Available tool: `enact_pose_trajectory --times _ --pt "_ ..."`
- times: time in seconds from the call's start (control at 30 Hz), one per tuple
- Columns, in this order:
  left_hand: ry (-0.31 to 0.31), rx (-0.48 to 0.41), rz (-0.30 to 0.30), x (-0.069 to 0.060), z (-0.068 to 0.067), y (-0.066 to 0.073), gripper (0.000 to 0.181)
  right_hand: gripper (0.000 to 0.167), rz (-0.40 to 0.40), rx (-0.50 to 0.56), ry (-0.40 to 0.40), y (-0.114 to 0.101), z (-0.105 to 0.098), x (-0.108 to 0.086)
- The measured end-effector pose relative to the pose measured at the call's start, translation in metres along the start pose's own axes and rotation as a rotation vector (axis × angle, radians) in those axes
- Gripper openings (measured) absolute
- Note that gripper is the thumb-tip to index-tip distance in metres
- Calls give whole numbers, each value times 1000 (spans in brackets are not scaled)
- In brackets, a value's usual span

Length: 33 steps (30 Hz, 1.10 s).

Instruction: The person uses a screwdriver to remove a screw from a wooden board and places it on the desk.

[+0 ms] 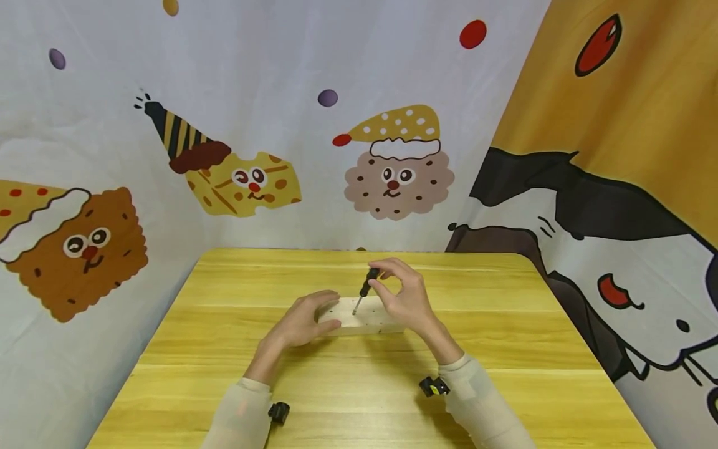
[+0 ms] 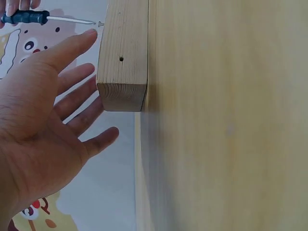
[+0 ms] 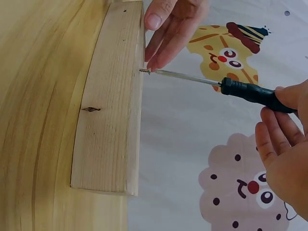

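A pale wooden block (image 1: 367,321) lies lengthwise on the table, with small holes in its faces. My right hand (image 1: 408,300) pinches the dark handle of a screwdriver (image 3: 250,93) between thumb and fingers. Its metal shaft slants down to the block, the tip meeting the head of a small screw (image 3: 145,71) that stands up out of the block's top. At the block's left end is my left hand (image 1: 303,321), fingers spread and fairly straight, the thumb on the near side and the other fingers toward the far side. How firmly it touches the wood cannot be told.
The wood-grain table (image 1: 224,362) stretches around the block on all sides. Behind it hangs a white curtain (image 1: 252,75) with cartoon prints, joined on the right by a yellow printed one (image 1: 662,125). A small black device (image 1: 434,386) is worn at each wrist.
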<state>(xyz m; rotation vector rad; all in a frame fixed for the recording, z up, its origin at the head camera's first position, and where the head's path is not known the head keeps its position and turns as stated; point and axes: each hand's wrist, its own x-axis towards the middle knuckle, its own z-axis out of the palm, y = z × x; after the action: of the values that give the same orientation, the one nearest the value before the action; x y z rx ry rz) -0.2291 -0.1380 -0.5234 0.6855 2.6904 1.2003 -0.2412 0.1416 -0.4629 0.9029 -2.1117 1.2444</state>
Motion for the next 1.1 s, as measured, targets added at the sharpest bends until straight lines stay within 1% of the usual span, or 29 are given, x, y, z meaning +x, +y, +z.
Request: enact_pose_trajectory --times 0.2,0.3,0.4,0.53,0.73,0.83,0.9,1.1 --pt "16 4 32 1 1 3 58 35 6 25 49 3 -6 -4" --pt "9 3 37 1 1 4 57 33 29 72 56 5 -8 -6" --pt "4 18 60 2 3 5 55 31 58 123 54 4 -8 -7" --pt "0 51 92 4 5 7 52 30 85 153 55 3 -10 -9" --pt "6 71 102 5 6 8 53 29 107 182 71 4 -16 -9" --pt "-3 74 108 5 6 9 55 30 97 183 83 5 -20 -9" --pt "-8 79 115 6 6 11 55 30 109 185 89 5 -24 -9" --pt "-3 103 159 12 10 16 45 29 132 191 111 6 -35 -12"
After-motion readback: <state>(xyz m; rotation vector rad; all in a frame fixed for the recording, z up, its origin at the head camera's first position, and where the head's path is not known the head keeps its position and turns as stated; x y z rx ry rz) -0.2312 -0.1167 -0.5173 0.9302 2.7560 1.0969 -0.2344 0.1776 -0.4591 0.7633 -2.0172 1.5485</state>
